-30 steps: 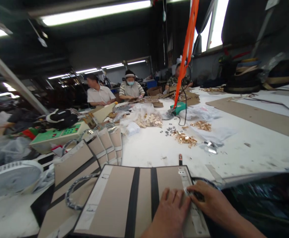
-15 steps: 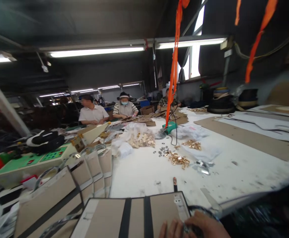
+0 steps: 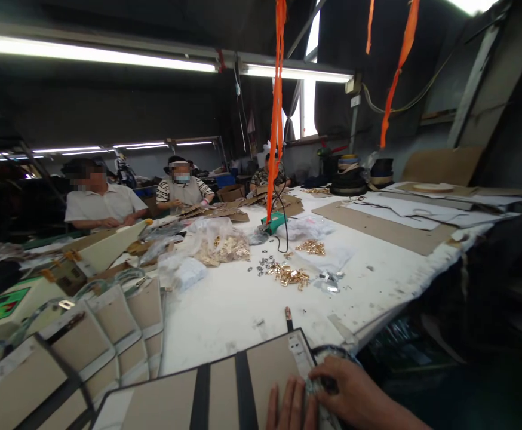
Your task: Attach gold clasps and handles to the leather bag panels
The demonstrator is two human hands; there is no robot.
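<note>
A flat beige panel [image 3: 171, 388] with dark edging and two black bands lies before me at the table's front edge. My left hand [image 3: 291, 406] rests on its right part, fingers stretched out flat. Beside it, at the panel's right edge, my right hand [image 3: 355, 391] is closed with thumb and finger together around a small dark thing, mostly hidden. Just beyond that hand curves a dark loop [image 3: 332, 351]. A short dark strap with a coppery tip [image 3: 288, 316] sticks out past the panel's far edge.
Similar beige panels [image 3: 113, 319] with loop handles overlap at left, near a green-topped machine [image 3: 1, 307]. Gold-coloured metal pieces [image 3: 290, 275], plastic bags [image 3: 216, 239] and a green box [image 3: 275, 222] occupy the white table [image 3: 207, 322]. Orange strips [image 3: 278, 119] hang overhead. Co-workers [image 3: 183, 191] sit opposite.
My view has swung to the right, so the table and co-workers appear further left. More of my right hand and forearm shows. Both hands stay at the panel's right edge.
</note>
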